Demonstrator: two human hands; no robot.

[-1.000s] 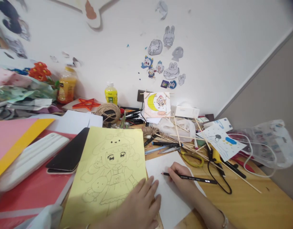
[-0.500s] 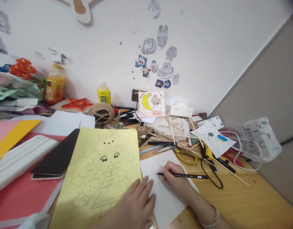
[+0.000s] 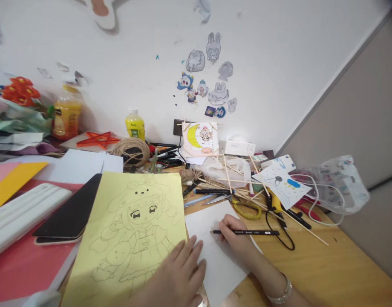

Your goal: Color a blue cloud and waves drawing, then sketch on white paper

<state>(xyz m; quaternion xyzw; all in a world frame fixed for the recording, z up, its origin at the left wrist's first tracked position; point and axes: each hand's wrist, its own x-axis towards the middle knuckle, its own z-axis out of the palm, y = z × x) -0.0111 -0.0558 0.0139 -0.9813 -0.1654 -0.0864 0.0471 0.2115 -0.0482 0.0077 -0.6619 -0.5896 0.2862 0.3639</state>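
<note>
My right hand [image 3: 236, 236] grips a black pencil [image 3: 256, 233], its tip pointing left at the upper part of a white sheet of paper [image 3: 221, 273]. Faint lines seem to show near the tip. My left hand [image 3: 180, 273] lies flat with fingers stretched, across the lower right of a yellow sheet [image 3: 96, 238] and the left edge of the white one. The yellow sheet carries a line drawing of a cartoon girl in a floppy hat, holding a plush shape. Part of that drawing is hidden under my left hand and forearm.
Left of the yellow sheet lie a black tablet-like slab [image 3: 68, 211] and a white ridged case [image 3: 26, 215]. Behind the papers are a twine roll [image 3: 132, 151], a blue marker [image 3: 213, 192], yellow-handled scissors [image 3: 247, 209], several thin sticks and a yellow-capped juice bottle [image 3: 67, 113].
The whole view has shifted slightly, so things sit a little farther left. The pencil tip has moved slightly on the white paper; my left hand stays flat in about the same place.
</note>
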